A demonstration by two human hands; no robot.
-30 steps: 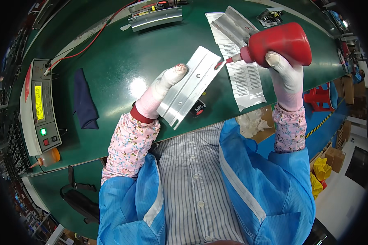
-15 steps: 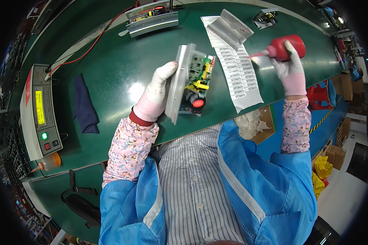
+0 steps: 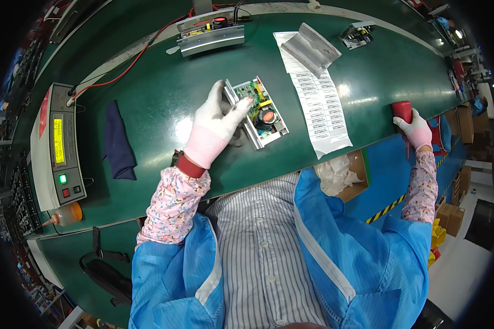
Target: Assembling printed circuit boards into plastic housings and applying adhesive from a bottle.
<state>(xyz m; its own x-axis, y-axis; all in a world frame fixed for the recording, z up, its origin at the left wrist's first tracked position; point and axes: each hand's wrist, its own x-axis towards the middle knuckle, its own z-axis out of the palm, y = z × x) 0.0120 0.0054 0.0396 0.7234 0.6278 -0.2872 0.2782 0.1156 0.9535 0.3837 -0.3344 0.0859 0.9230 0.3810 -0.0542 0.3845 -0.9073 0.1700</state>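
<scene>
Circuit board (image 3: pixel 257 112) left of label sheet (image 3: pixel 318 104)

Worktop (image 3: pixel 164 98): green mat, smooth, semi-glossy, with lamp glare near its right edge. Left hand (image 3: pixel 217 129): white knit cloth glove, pink cuff. Bracket (image 3: pixel 251 131) under it: bare metal, brushed, dull sheen; it carries a green board (image 3: pixel 255 98). Right hand (image 3: pixel 417 130): same knit glove, on a red bottle (image 3: pixel 402 111) of smooth plastic at the right edge. Label sheet (image 3: pixel 318 104): white matt paper. Rag (image 3: pixel 118 142): dark blue matt cloth. Tester (image 3: pixel 55 148) at left edge: grey, smooth, matt casing.
</scene>
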